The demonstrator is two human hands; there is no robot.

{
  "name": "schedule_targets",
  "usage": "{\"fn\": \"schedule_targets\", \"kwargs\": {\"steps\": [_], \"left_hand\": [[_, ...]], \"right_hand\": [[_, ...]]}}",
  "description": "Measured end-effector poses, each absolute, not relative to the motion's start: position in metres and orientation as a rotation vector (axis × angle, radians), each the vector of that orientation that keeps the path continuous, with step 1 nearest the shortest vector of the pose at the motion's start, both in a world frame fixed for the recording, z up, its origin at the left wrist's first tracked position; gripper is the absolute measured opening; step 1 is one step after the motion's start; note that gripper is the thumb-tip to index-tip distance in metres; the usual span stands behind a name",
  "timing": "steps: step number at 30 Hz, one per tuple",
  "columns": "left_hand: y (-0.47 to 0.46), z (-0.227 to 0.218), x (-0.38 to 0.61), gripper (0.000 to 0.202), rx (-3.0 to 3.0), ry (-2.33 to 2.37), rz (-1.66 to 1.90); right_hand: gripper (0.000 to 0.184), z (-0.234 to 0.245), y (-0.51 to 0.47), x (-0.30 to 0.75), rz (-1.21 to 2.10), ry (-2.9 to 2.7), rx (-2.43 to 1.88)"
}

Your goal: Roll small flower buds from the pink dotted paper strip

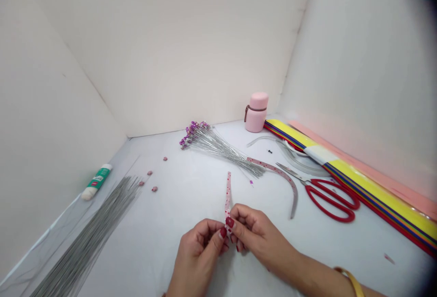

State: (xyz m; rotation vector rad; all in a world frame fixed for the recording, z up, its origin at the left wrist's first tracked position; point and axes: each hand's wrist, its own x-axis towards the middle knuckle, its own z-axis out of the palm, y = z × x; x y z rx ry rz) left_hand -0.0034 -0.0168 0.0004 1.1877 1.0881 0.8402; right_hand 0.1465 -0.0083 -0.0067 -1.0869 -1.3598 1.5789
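My left hand (204, 245) and my right hand (251, 227) meet low in the middle of the view, thumbs and fingers pinched together. Between them they hold one end of a narrow pink paper strip (228, 189) with red dots, whose free end points away from me. The fingers hide the held end. Beyond it, a bundle of wire stems with purple tips (218, 144) lies on the table. Another dotted strip (280, 172) curves from under the stems' ends toward the right. Several small pink folded paper pieces (154, 188) lie to the left.
Red-handled scissors (336, 199) lie at right beside a stack of coloured paper strips (344, 165). Clear curved strips (297, 160) are near it. A pink bottle (256, 113) stands at the back. Grey wires (92, 233) and a glue stick (97, 182) lie left. White walls surround the table.
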Motion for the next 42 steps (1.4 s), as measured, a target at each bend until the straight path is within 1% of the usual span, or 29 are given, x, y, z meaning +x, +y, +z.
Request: {"fn": "schedule_targets", "kwargs": {"steps": [5, 8, 11, 21, 26, 32, 35, 38, 42], "left_hand": [[-0.0147, -0.0048, -0.0021, 0.020, 1.046, 1.067, 0.780], [-0.0134, -0.0071, 0.0002, 0.020, 0.957, 1.041, 0.827], [-0.0133, -0.0074, 0.0009, 0.019, 0.977, 1.033, 0.885], [-0.0155, -0.0038, -0.0026, 0.022, 1.118, 1.093, 0.895], [-0.0124, -0.0013, -0.0049, 0.028, 1.065, 1.098, 0.889], [-0.0091, -0.0051, -0.0064, 0.024, 0.923, 1.105, 0.871], [-0.0093, -0.0067, -0.0071, 0.023, 0.914, 1.030, 0.923], [-0.0099, -0.0075, -0.0077, 0.017, 0.955, 0.879, 0.914], [-0.0106, -0.0099, -0.0074, 0.020, 0.997, 0.805, 0.920]], "right_hand": [[0.022, -0.0076, -0.0067, 0.1472, 1.574, -1.318, -1.067], [0.025, -0.0075, -0.0065, 0.1474, 1.594, -1.286, -1.091], [0.027, -0.0082, -0.0068, 0.1474, 1.626, -1.309, -1.114], [0.028, -0.0045, -0.0068, 0.1462, 1.615, -1.396, -1.099], [0.028, -0.0034, -0.0082, 0.1484, 1.781, -1.339, -1.021], [0.030, -0.0075, -0.0069, 0.1471, 1.837, -1.366, -1.015], [0.030, -0.0071, -0.0055, 0.1482, 1.875, -1.283, -0.980], [0.029, -0.0045, -0.0050, 0.1498, 1.932, -1.186, -0.925], [0.029, -0.0037, -0.0049, 0.1499, 1.965, -1.129, -0.916]]}}
